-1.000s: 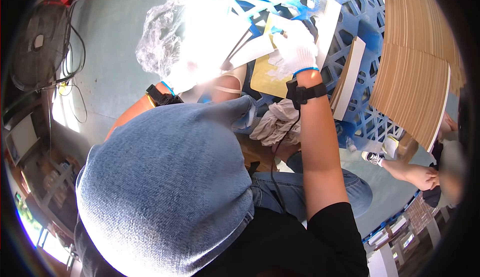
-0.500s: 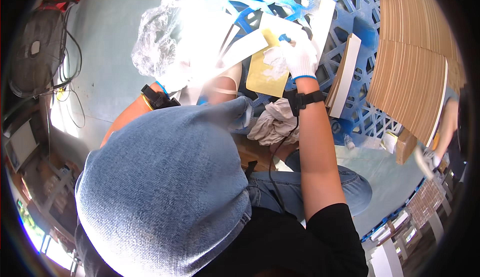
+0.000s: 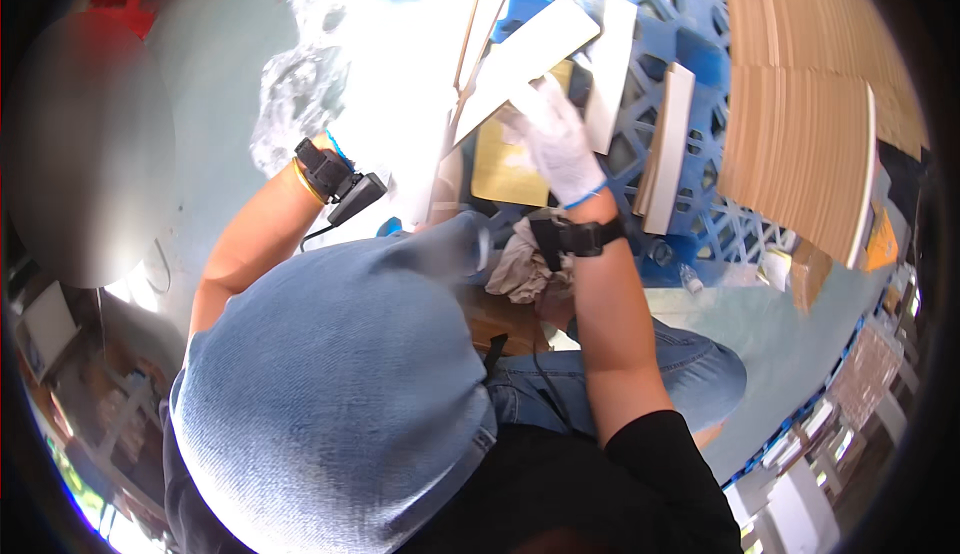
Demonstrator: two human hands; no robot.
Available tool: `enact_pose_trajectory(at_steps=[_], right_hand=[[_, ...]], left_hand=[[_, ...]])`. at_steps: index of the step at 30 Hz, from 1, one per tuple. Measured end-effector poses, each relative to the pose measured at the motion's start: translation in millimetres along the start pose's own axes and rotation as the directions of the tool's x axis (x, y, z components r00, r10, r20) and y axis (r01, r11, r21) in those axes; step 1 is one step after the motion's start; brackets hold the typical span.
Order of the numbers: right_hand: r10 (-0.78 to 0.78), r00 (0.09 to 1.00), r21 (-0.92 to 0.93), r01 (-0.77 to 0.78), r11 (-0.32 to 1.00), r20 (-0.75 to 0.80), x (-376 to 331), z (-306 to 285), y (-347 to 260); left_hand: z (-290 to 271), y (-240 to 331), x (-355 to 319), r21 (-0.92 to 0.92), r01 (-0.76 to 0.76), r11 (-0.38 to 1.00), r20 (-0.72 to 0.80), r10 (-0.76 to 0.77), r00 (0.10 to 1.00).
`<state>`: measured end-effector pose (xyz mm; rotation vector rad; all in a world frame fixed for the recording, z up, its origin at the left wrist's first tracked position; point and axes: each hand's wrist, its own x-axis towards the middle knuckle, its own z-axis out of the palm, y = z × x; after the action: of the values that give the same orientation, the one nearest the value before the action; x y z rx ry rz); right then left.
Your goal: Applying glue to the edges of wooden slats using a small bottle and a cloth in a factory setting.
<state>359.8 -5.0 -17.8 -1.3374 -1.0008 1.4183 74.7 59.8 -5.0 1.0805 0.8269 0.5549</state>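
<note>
My right hand, in a white knitted glove, reaches over a yellow sheet. Its fingers are bent at the lower edge of a long white board strip that slants above the sheet. Something whitish lies at the fingertips, too blurred to name. My left hand is lost in strong glare beside bright white boards; its fingers do not show. Black strapped devices sit on both wrists, with a yellow band on the left. Another white strip stands just right of my right hand.
Blue slotted pallet lies under the boards. Tall stacks of brown-edged boards rise at the right, with a few narrow strips leaning nearer. Clear plastic wrap is at the left. A crumpled cloth lies below my right wrist.
My right hand has moved slightly left, off the yellow sheet's middle toward the slanted strip, which now lies farther right and higher. The other person's arm at the right has gone from view.
</note>
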Motion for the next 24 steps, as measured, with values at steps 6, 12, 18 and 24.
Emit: enact_pose_trajectory(at_steps=[6,12,18,24], right_hand=[[-0.381,0.881,0.156,0.433,0.888,-0.280,7.4,-8.2,-6.6],[0.182,0.810,0.391,0.063,0.918,-0.557,-18.7,-107.3,-70.1],[-0.201,0.679,-0.685,-0.586,0.433,-0.707,-29.8,-197.4,-38.3],[-0.041,0.574,-0.568,-0.795,0.211,-0.818,-24.7,-203.6,-21.0]], left_hand=[[81.6,18.7,47.5,-0.327,0.129,0.936,0.100,-0.102,0.990],[88.8,37.5,60.3,-0.505,0.133,0.853,0.231,-0.015,0.973],[90.7,48.6,69.5,-0.152,-0.059,0.987,0.071,0.070,0.995],[89.9,22.9,78.1,-0.670,0.138,0.729,0.190,-0.011,0.982]])
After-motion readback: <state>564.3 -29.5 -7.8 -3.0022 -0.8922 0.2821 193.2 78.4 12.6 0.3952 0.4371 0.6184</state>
